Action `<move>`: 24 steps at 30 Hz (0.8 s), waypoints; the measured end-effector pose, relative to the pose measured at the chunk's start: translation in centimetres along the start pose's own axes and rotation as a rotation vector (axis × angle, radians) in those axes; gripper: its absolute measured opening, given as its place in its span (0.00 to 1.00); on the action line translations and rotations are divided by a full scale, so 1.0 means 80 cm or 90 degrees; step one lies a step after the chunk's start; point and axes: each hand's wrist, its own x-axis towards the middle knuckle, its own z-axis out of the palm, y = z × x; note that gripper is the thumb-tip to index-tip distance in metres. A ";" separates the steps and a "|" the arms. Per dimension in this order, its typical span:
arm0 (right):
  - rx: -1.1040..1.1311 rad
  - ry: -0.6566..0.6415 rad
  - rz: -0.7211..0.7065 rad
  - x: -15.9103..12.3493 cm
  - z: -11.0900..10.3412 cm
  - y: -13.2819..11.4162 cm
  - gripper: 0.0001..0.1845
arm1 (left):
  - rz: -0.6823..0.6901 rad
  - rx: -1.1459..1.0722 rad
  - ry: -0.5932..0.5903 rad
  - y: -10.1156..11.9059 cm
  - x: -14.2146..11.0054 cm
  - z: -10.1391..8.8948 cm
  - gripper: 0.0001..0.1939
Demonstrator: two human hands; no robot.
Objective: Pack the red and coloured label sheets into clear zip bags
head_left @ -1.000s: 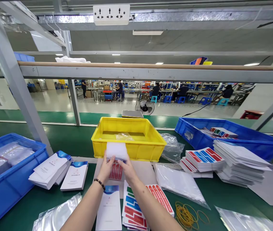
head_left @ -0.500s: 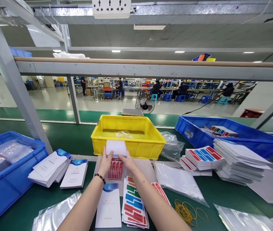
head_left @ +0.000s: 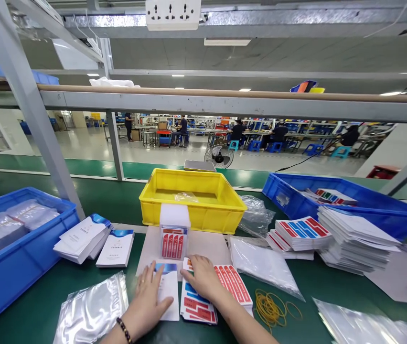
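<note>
My left hand (head_left: 146,298), wearing a beaded bracelet, lies with fingers spread over the left edge of a white booklet with a blue top (head_left: 169,291). Just right of it, my right hand (head_left: 203,277) rests with fingers stretched out on a stack of colourful sticker cards (head_left: 198,308). Partly under the right forearm is a stack of red sticker cards (head_left: 235,285). Beyond both hands, a tall stack of cards with red stickers (head_left: 174,234) stands upright against the yellow bin (head_left: 192,215), and neither hand touches it.
Booklet piles (head_left: 115,248) and clear plastic bags (head_left: 92,306) lie at left beside a blue bin (head_left: 27,267). At right are rubber bands (head_left: 271,308), a bagged white stack (head_left: 264,265), sticker piles (head_left: 302,232), white booklets (head_left: 357,239) and another blue bin (head_left: 296,196).
Both hands have let go of the upright stack by the yellow bin and moved back toward me. They now rest on the booklet and the colourful sticker cards.
</note>
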 end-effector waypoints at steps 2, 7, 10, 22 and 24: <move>-0.047 -0.025 -0.030 -0.005 0.003 -0.004 0.20 | 0.004 0.071 -0.062 0.004 -0.014 0.008 0.39; -0.119 -0.070 -0.065 -0.010 0.000 -0.003 0.24 | 0.022 0.132 -0.085 0.013 -0.032 0.006 0.38; -0.138 -0.074 -0.071 -0.013 -0.003 -0.005 0.26 | 0.019 0.142 -0.086 0.014 -0.037 0.001 0.38; -0.141 0.103 -0.265 -0.083 0.014 0.016 0.18 | 0.041 0.147 0.071 -0.001 -0.058 -0.012 0.22; -0.114 0.105 -0.270 -0.096 0.018 0.027 0.17 | -0.038 0.164 0.116 -0.012 -0.070 -0.032 0.15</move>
